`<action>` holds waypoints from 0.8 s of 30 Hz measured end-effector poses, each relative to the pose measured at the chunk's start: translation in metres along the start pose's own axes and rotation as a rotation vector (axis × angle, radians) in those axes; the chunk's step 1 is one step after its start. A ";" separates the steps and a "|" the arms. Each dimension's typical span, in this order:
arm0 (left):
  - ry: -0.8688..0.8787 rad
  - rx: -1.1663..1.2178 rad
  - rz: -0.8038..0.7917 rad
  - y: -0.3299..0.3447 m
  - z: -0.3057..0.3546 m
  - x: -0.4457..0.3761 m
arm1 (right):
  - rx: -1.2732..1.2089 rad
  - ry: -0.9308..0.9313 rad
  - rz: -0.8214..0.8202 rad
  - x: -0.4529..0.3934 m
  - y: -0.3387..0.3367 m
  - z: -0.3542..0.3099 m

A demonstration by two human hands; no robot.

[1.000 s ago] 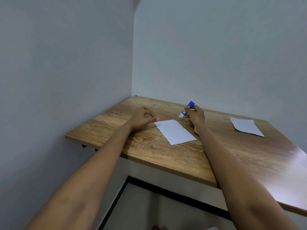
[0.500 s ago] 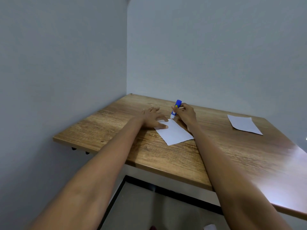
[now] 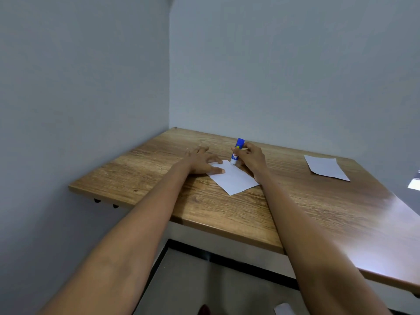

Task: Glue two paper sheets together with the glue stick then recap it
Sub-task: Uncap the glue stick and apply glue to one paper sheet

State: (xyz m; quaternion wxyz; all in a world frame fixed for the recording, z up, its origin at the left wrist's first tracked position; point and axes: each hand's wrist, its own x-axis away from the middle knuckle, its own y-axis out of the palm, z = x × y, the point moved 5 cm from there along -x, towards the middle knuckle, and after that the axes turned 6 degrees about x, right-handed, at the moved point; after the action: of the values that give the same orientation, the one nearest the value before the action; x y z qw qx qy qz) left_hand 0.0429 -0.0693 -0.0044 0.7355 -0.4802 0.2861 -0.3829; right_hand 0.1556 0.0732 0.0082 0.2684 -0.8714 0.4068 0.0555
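Fingers of the left hand lying spread flat on the paper, right hand pinching the glue stick tip-down on it, wooden table sitting in a grey-walled corner.

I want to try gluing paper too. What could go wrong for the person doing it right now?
The left hand presses only the far left corner of the near sheet, so the rest might slide or wrinkle as the right hand rubs the glue stick on it. The stick's tip sits near the sheet's far edge, so glue might smear onto the wooden table. The other sheet lies far off to the right, so the glue may dry somewhat before it arrives.
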 end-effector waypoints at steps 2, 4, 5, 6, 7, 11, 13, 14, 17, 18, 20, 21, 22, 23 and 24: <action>-0.028 -0.007 0.014 -0.002 0.002 0.004 | -0.003 0.007 -0.008 0.006 -0.004 -0.001; -0.050 -0.031 0.014 -0.004 0.006 0.007 | 0.011 0.010 -0.015 0.012 -0.009 -0.001; -0.061 -0.042 0.015 -0.005 0.007 0.009 | 0.018 0.008 -0.014 0.015 -0.012 -0.002; -0.073 -0.052 0.018 -0.006 0.008 0.011 | 0.025 0.003 -0.010 0.019 -0.015 -0.002; -0.085 -0.061 0.022 -0.006 0.009 0.013 | 0.031 -0.002 -0.007 0.022 -0.018 -0.002; -0.115 -0.093 0.038 -0.006 0.012 0.019 | 0.010 -0.004 -0.019 0.034 -0.028 -0.001; -0.126 -0.103 0.058 -0.007 0.013 0.022 | 0.004 0.006 -0.020 0.040 -0.034 0.000; -0.131 -0.103 0.067 -0.007 0.013 0.024 | 0.002 0.011 -0.020 0.043 -0.037 0.001; -0.138 -0.114 0.095 -0.006 0.014 0.028 | -0.025 0.019 -0.005 0.051 -0.049 0.003; -0.138 -0.117 0.101 -0.007 0.015 0.030 | -0.028 0.022 0.000 0.053 -0.052 0.003; -0.137 -0.118 0.103 -0.008 0.016 0.032 | -0.020 0.030 0.004 0.057 -0.059 0.005; -0.137 -0.122 0.100 -0.008 0.017 0.034 | -0.019 0.040 0.007 0.058 -0.062 0.007; -0.138 -0.127 0.098 -0.008 0.018 0.035 | -0.023 0.051 0.011 0.060 -0.064 0.009; -0.139 -0.129 0.097 -0.007 0.018 0.037 | -0.026 0.061 0.021 0.062 -0.066 0.010; -0.140 -0.129 0.098 -0.007 0.018 0.038 | -0.031 0.064 0.038 0.063 -0.069 0.012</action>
State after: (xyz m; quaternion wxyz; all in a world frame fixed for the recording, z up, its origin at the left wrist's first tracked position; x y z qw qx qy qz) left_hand 0.0756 -0.0937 0.0073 0.7390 -0.5378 0.2811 -0.2928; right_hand 0.2494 0.0727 0.0077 0.2407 -0.8689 0.4307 0.0387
